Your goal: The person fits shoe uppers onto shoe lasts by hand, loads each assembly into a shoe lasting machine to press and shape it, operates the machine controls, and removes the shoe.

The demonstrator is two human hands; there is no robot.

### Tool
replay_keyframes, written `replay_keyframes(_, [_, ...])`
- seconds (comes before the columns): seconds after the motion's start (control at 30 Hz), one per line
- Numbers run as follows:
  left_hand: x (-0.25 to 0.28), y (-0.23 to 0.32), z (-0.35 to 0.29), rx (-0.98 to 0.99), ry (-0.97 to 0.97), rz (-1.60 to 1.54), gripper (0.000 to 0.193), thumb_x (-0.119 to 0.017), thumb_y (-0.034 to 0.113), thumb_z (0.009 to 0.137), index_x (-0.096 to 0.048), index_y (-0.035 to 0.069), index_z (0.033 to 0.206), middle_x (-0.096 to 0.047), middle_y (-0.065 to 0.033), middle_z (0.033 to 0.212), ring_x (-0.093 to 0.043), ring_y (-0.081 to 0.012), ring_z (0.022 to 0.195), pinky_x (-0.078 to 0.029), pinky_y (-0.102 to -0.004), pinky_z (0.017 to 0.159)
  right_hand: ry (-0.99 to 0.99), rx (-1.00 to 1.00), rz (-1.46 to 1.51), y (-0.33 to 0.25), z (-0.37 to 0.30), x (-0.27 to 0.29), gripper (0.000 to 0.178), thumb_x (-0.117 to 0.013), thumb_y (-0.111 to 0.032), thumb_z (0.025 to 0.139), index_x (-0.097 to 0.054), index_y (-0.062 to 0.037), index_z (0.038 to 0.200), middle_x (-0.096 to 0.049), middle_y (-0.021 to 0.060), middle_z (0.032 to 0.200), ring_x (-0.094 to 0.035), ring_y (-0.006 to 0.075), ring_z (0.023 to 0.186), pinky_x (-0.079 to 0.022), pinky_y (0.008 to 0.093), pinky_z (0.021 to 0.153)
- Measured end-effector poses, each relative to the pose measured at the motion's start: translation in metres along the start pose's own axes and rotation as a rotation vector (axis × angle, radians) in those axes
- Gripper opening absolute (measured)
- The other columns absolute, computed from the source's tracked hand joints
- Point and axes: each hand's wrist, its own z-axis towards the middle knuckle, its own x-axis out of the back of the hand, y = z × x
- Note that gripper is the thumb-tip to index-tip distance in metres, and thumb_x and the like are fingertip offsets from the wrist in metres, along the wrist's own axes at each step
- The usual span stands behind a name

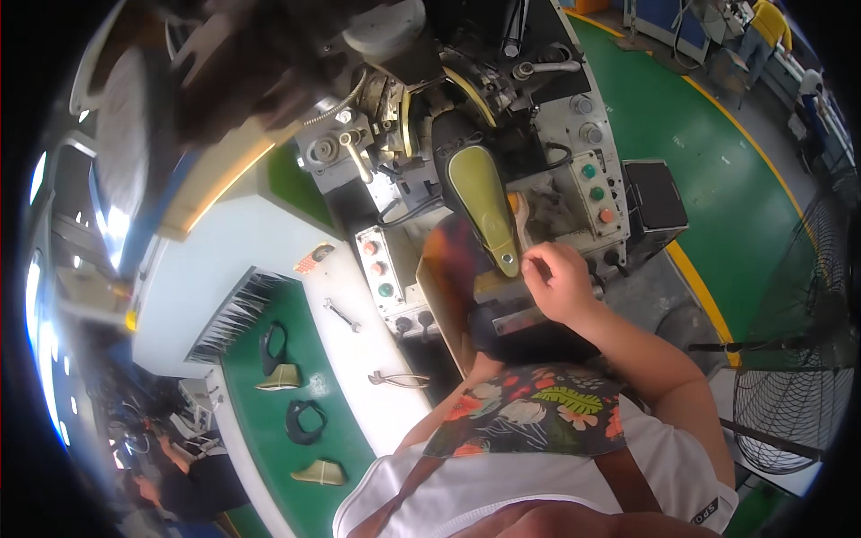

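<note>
An olive-green shoe last [480,193] sits in the middle of a machine [421,99], its flat sole side facing up and its narrow end toward me. Beside that narrow end is my right hand [560,282], its fingers curled in and thumb close to them; whether anything small is between them is hidden. A curved tan strip [521,224] lies between the last and this hand. My left forearm [482,366] reaches up behind a tan-edged panel [441,309], and the left hand itself is hidden there. A dark reddish smear [453,255] on that panel is too blurred to name.
Button panels [599,193] flank the machine. On the white ledge to the left lie a wrench [342,314] and pliers [399,379]. Beyond it, a green belt [260,439] carries olive lasts [318,472] and black shoe uppers [305,421]. A wire-mesh fan [780,421] stands at right.
</note>
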Motion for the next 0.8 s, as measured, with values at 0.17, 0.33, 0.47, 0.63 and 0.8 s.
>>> replay_keyframes(0.17, [-0.021,-0.008,0.007,-0.04,-0.117,-0.05,0.044,-0.071,0.022,0.097,-0.064,-0.003,0.132,-0.069,-0.0192,0.123,-0.068,-0.0274,0.114,-0.054,-0.0388,0.099,-0.023,-0.052,0.011,-0.003,-0.004,-0.002,0.006,-0.069,-0.006,0.093,-0.067,-0.003,0.098,-0.07,0.0119,0.085,-0.069,0.0294,0.077,-0.052,0.0362,0.07])
replay_keyframes(0.33, [-0.018,0.0,0.007,-0.066,-0.148,-0.08,0.049,-0.073,0.024,0.095,-0.063,-0.003,0.134,-0.069,-0.0203,0.125,-0.068,-0.0285,0.115,-0.053,-0.0393,0.099,-0.01,-0.062,0.004,-0.002,-0.008,-0.007,0.006,-0.069,-0.006,0.094,-0.067,-0.003,0.099,-0.071,0.0113,0.086,-0.069,0.0275,0.077,-0.053,0.0353,0.072])
replay_keyframes(0.47, [-0.015,0.0,0.003,-0.081,-0.172,-0.094,0.053,-0.074,0.025,0.093,-0.062,-0.004,0.135,-0.069,-0.0212,0.126,-0.068,-0.0294,0.116,-0.053,-0.0397,0.1,-0.018,-0.095,0.009,-0.004,-0.009,-0.009,0.007,-0.069,-0.012,0.094,-0.066,-0.0064,0.097,-0.072,0.0118,0.086,-0.069,0.0356,0.081,-0.052,0.0438,0.073])
replay_keyframes(0.63, [-0.012,-0.002,0.002,-0.099,-0.205,-0.097,0.058,-0.076,0.027,0.091,-0.06,-0.004,0.137,-0.069,-0.0223,0.128,-0.068,-0.0305,0.117,-0.053,-0.0401,0.101,-0.003,-0.09,-0.017,-0.011,-0.006,-0.008,0.006,-0.068,-0.012,0.095,-0.066,-0.0064,0.097,-0.072,0.0125,0.087,-0.07,0.0362,0.083,-0.053,0.0436,0.073])
replay_keyframes(0.8, [-0.007,0.001,0.004,-0.127,-0.222,-0.114,0.064,-0.078,0.029,0.089,-0.059,-0.005,0.139,-0.069,-0.0234,0.129,-0.068,-0.0317,0.118,-0.053,-0.0406,0.102,0.001,-0.08,-0.01,-0.01,-0.019,-0.016,0.007,-0.068,-0.012,0.095,-0.066,-0.0057,0.097,-0.072,0.0127,0.084,-0.071,0.0347,0.08,-0.054,0.0419,0.07])
